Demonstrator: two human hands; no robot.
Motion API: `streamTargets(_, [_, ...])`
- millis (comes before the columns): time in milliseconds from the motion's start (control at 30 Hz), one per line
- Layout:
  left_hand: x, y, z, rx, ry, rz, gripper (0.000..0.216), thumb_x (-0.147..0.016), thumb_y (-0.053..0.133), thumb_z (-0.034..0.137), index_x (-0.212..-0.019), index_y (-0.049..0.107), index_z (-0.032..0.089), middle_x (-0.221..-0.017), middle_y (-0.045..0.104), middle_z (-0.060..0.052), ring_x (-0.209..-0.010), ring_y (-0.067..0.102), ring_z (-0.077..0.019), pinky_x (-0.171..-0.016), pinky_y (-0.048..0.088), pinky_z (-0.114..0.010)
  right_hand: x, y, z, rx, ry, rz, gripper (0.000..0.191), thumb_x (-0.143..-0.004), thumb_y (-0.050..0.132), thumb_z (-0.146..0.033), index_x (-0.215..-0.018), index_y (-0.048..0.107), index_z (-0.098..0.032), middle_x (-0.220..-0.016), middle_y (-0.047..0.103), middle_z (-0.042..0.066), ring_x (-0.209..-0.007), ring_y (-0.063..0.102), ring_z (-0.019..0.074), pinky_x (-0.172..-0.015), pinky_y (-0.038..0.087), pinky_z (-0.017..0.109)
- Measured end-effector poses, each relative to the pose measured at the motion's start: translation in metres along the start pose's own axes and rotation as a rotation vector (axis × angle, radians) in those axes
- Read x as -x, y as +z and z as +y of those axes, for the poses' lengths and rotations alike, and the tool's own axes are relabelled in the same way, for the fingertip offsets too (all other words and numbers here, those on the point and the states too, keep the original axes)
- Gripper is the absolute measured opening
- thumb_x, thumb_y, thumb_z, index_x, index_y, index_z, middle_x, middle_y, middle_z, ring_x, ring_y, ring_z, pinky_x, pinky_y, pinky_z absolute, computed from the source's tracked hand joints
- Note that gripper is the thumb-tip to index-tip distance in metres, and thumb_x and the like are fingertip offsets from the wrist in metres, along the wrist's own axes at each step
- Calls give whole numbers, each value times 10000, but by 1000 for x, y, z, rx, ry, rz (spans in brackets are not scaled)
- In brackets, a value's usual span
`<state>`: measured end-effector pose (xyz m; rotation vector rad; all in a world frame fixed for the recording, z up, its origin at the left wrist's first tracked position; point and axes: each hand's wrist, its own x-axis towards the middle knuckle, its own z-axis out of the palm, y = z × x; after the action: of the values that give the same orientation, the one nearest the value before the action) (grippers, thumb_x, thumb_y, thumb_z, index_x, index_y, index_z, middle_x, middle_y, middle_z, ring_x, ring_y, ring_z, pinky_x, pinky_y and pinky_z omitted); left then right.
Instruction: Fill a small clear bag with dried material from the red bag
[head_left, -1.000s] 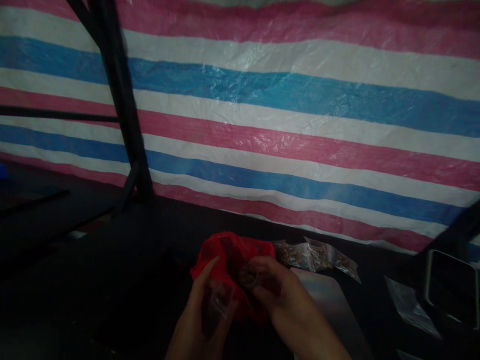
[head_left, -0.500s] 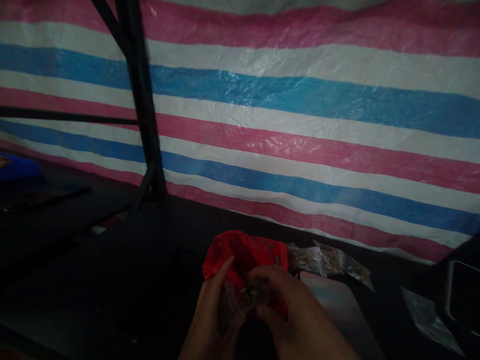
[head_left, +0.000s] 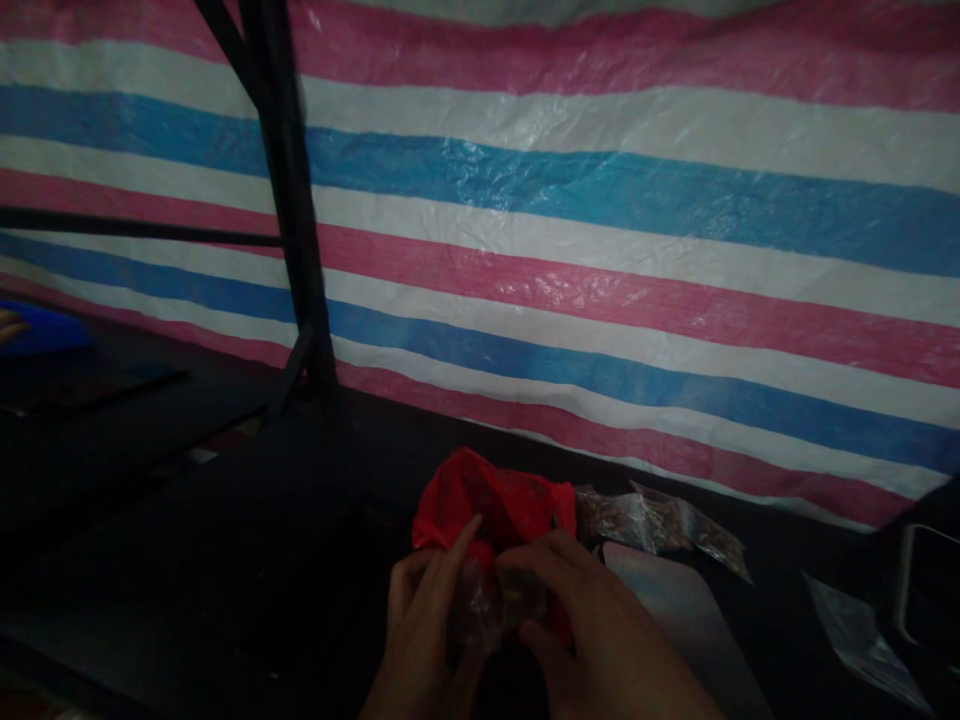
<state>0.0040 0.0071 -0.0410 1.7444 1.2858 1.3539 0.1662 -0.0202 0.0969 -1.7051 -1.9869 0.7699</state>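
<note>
Both the left hand (head_left: 424, 625) and right hand (head_left: 581, 625) pinch a small clear plastic bag (head_left: 487, 600) between them, just before a red plastic bag (head_left: 491, 500) on the dark table (head_left: 225, 560), with filled clear packets (head_left: 652, 520) lying beside, under the striped tarpaulin (head_left: 600, 250).

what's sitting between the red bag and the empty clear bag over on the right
In the head view, between the red bag and the empty clear bag lie filled clear packets and a pale flat sheet.

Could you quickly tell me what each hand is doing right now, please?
Left hand: closed on the small clear bag.
Right hand: closed on the same bag, in front of the red bag.
</note>
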Motion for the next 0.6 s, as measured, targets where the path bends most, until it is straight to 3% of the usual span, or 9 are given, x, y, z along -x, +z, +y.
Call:
streamTargets(100, [1,2,-3,-42,81,0,620,-926,583,218,-1522,580,388,-1180,713,-113,-1082,675,-300,-894,634,-465,1,0,-1,10,-9,-18,596,-802,541,51,-1245,754,-287,-1279,713,44,-1148,714,221,-998,531,328])
streamTargets(200, [0,-1,-2,-86,75,-75,612,-938,603,231,-1523,571,411,-1266,746,-97,-1152,697,-312,-941,624,-487,1,0,-1,-9,-38,7,611,-797,541,56,-1246,753,-301,-1275,713,31,-1140,716,209,-998,530,319])
streamTargets(367, [-2,-5,7,-71,140,-88,625,-938,661,300,-1538,539,424,-1382,746,-71,-1231,719,-320,-981,622,-477,2,-2,-2,8,-43,39,619,-763,570,59,-1231,750,-303,-1282,717,17,-1195,685,221,-1019,524,330])
streamTargets(600, [9,-15,17,1,107,-59,562,-921,703,332,-1464,607,442,-1378,762,-31,-1198,752,-278,-962,651,-412,13,-13,-7,-19,-94,14,606,-742,579,60,-1166,766,-330,-1220,735,-22,-1093,697,158,-989,537,244])
